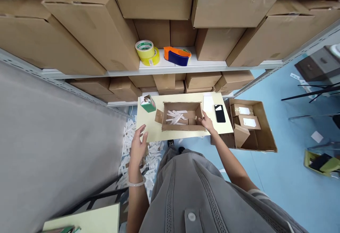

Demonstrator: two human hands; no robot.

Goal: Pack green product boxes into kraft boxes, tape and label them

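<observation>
On the pale yellow table (pixel 148 133) stands an open cardboard box (pixel 183 127). White paper strips (pixel 175 116) lie in a loose pile inside it, mostly toward its left end. My right hand (pixel 207 123) grips the box's right end wall at the near corner. Off the table's left front edge, my left hand (pixel 138 144) is raised and empty, its fingers apart. A small green and white carton (pixel 148 104) stands at the back left of the table. Right of the box lie a black phone (pixel 220 114) and a white sheet of paper (pixel 208 102).
A shelf (pixel 164 70) above the table carries cardboard boxes, yellow tape rolls (pixel 147 53) and an orange and blue tape dispenser (pixel 177 55). A large carton (pixel 268 137) with smaller boxes stands on the floor at right. Paper strips (pixel 155 158) litter the floor at left.
</observation>
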